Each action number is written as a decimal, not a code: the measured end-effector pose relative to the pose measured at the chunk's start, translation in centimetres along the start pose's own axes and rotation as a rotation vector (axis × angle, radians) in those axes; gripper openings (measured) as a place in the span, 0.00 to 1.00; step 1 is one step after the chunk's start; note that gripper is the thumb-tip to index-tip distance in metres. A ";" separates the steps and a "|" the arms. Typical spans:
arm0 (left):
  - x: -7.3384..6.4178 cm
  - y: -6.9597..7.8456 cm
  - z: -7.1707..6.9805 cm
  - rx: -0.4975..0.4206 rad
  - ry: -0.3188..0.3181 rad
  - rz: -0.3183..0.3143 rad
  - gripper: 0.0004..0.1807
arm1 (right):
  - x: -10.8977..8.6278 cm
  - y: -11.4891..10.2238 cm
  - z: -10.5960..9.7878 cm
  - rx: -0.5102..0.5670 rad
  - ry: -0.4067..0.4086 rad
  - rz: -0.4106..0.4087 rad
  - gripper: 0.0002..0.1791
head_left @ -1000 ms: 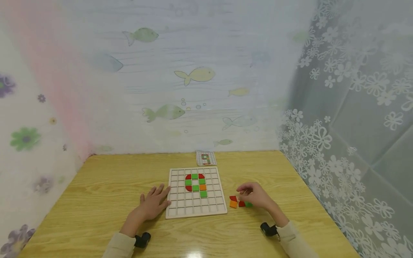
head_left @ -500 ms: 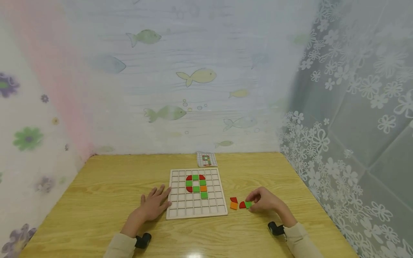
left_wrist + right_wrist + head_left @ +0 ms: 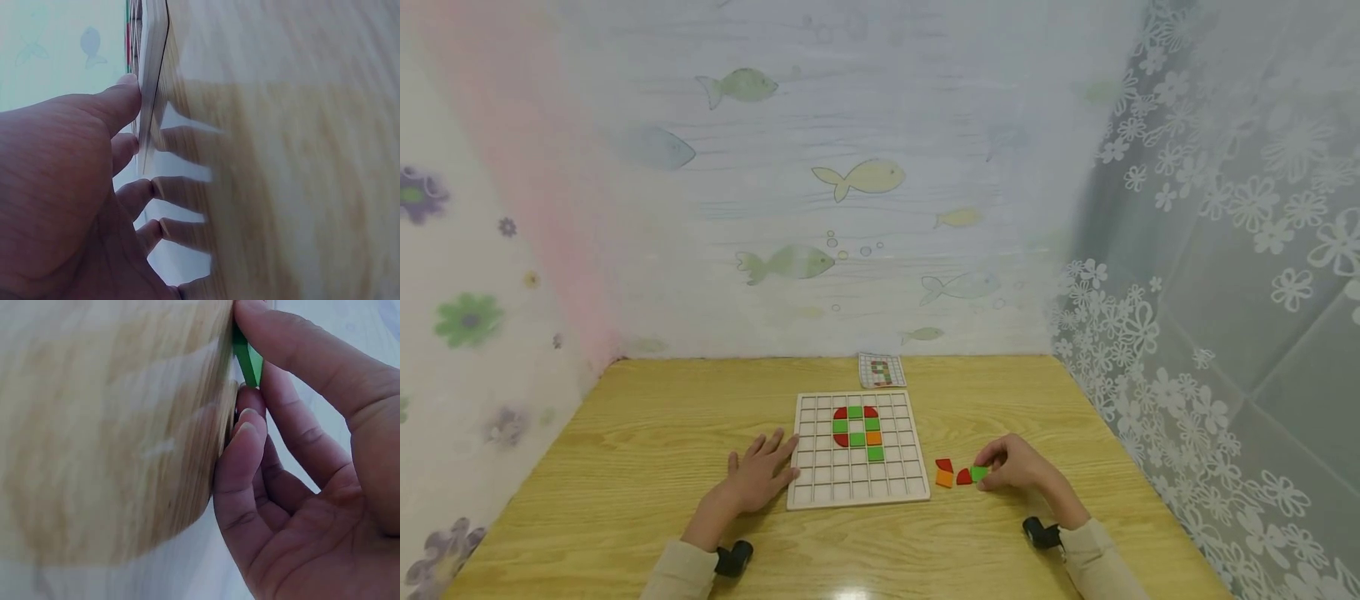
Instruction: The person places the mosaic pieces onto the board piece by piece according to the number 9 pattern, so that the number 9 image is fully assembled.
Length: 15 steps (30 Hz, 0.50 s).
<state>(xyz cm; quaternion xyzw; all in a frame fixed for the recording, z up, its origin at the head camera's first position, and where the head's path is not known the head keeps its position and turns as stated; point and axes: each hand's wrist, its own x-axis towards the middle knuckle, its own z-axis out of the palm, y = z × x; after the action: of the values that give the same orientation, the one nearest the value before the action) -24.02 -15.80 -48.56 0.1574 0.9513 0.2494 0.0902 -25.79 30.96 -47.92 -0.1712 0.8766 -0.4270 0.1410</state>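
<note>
Grid board [image 3: 842, 479] lay on the wooden table [image 3: 625, 500]; looked stiff, fairly light. Left hand [image 3: 756, 473], fingers spread, touched its left edge. Right hand [image 3: 1015, 465], right of the board, pinched the green tile [image 3: 978, 474] between thumb and finger. Tile sat just right of a red tile [image 3: 964, 477]; judged light, hard, slightly slick, scarcely fragile, best held by opposite edges.

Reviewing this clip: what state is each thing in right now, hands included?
Board: flat on the table, partly filled.
Tiles in the board: nine, set in cells.
Card: printed side up, behind the board.
Green tile: pinched; lifted or not, unclear.
Orange tile: loose, lying flat.
Two red tiles: loose.
Left hand: fingers spread, touching the board's edge.
Right hand: pinching the green tile.
</note>
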 end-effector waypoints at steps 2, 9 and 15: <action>0.0 0.0 -0.1 0.002 0.000 0.000 0.34 | 0.0 0.1 0.0 -0.001 0.006 -0.002 0.14; 0.1 -0.2 -0.1 0.001 0.010 0.003 0.34 | 0.2 0.1 0.2 0.005 0.025 -0.003 0.14; 0.1 -0.2 0.0 0.000 0.001 0.009 0.34 | 0.1 -0.2 0.4 0.028 0.044 0.005 0.15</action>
<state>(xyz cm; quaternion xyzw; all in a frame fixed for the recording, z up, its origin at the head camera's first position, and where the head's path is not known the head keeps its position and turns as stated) -24.18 -15.91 -48.63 0.1617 0.9506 0.2500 0.0884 -25.67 30.60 -48.00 -0.1577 0.8738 -0.4427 0.1253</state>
